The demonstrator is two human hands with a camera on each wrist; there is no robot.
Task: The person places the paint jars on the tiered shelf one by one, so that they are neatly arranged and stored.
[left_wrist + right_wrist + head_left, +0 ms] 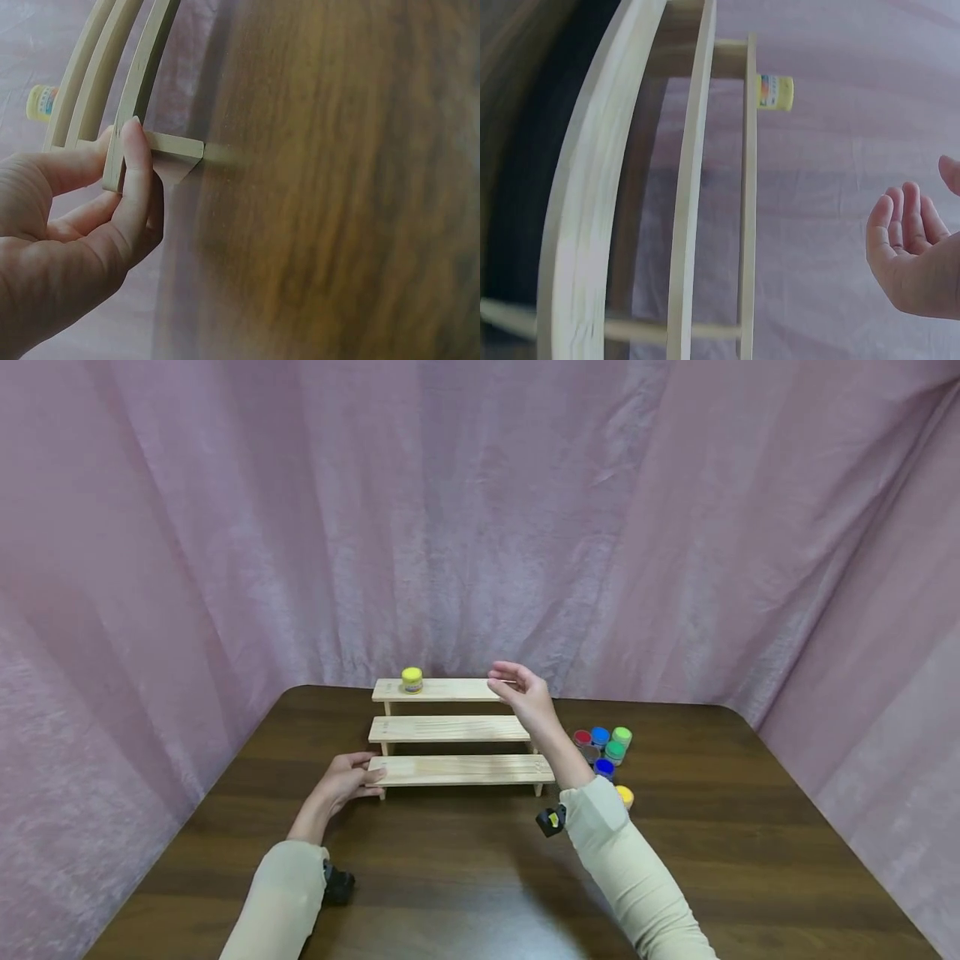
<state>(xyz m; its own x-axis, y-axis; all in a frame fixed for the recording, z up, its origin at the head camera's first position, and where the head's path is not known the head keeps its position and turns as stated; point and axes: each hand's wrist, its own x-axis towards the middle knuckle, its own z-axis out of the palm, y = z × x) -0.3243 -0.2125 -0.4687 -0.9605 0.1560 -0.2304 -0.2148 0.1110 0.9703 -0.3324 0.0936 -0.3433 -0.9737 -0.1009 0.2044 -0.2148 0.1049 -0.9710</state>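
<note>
A three-tier wooden shelf rack (461,769) stands on the table. My left hand (347,783) grips the left end of its lowest board, and the left wrist view shows thumb and fingers on either side of that board (139,90). A yellow-lidded paint jar (412,680) sits upright near the left end of the top board. My right hand (528,697) is in the air by the rack's right end, covering part of the upper boards. In the right wrist view its fingers (897,217) are loosely bent and hold nothing, apart from the jar.
Right of the rack, several paint jars with red, green and blue lids (603,768) stand clustered on the dark wooden table (712,827). A yellow-orange one (625,795) is nearer, partly behind my right sleeve. Pink curtains (480,527) hang behind the table and at its sides.
</note>
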